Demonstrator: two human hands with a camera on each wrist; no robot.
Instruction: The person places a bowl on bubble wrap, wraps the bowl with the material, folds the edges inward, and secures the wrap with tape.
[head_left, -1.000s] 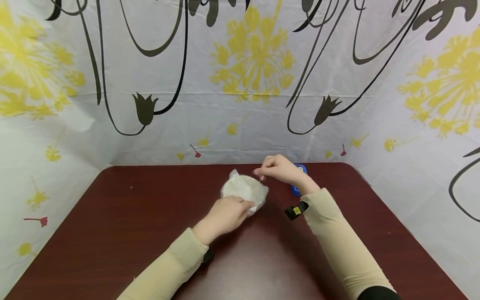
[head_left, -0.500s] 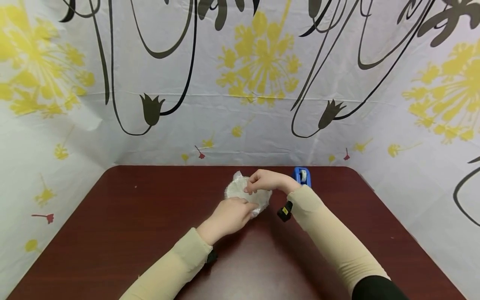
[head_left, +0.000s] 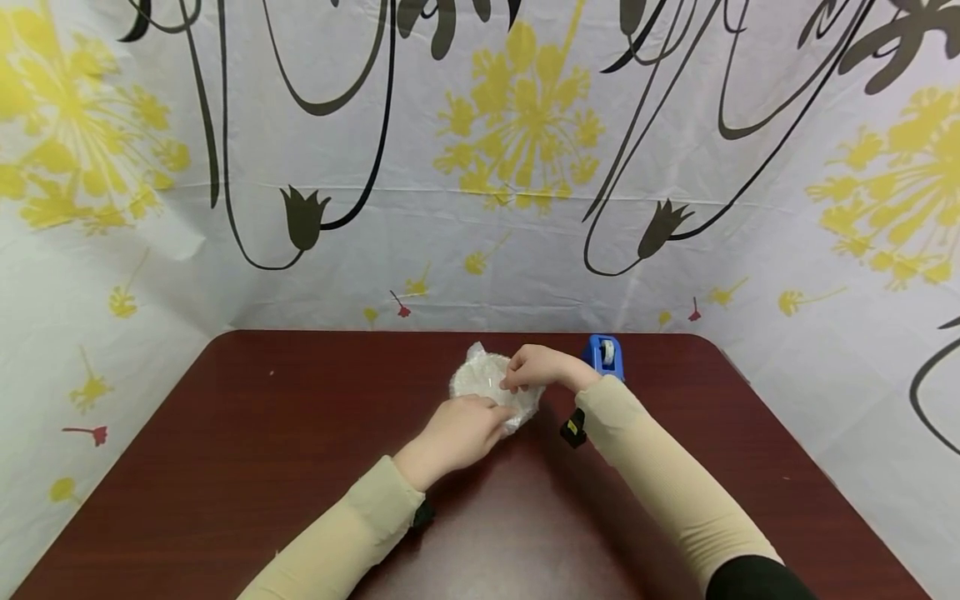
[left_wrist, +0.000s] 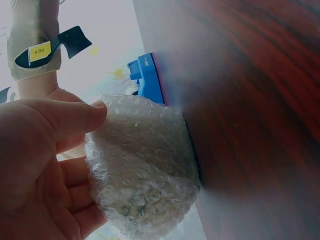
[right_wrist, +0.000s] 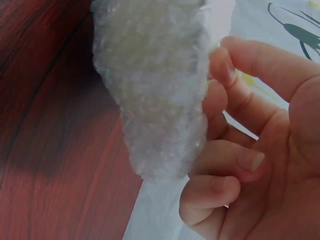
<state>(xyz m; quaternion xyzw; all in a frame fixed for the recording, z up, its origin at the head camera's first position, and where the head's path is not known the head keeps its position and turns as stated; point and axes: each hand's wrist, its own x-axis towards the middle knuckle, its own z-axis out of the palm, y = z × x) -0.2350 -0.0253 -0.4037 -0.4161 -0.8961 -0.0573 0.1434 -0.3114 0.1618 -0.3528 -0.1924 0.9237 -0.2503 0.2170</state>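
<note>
A round, flat bundle in bubble wrap (head_left: 476,375) sits towards the far middle of the table. My left hand (head_left: 457,429) holds its near side; in the left wrist view the thumb (left_wrist: 92,117) presses the wrap's edge and the other fingers bend along its top. Over the bundle's right part, my right hand (head_left: 540,367) has thumb and forefinger together at the top, apparently pinching a strip of clear tape, of which only a faint glint shows. Its other fingers curl beside the wrap (right_wrist: 160,100) in the right wrist view.
A blue tape dispenser (head_left: 606,357) stands at the far right of the bundle, partly behind my right wrist. The dark red table (head_left: 315,433) ends at a printed cloth backdrop (head_left: 405,233). A black strap device (head_left: 574,427) is on my right wrist.
My right hand has come left and down from beside the tape dispenser onto the bundle's top, then shifted slightly right. My left hand keeps its hold. The view has tilted a little.
</note>
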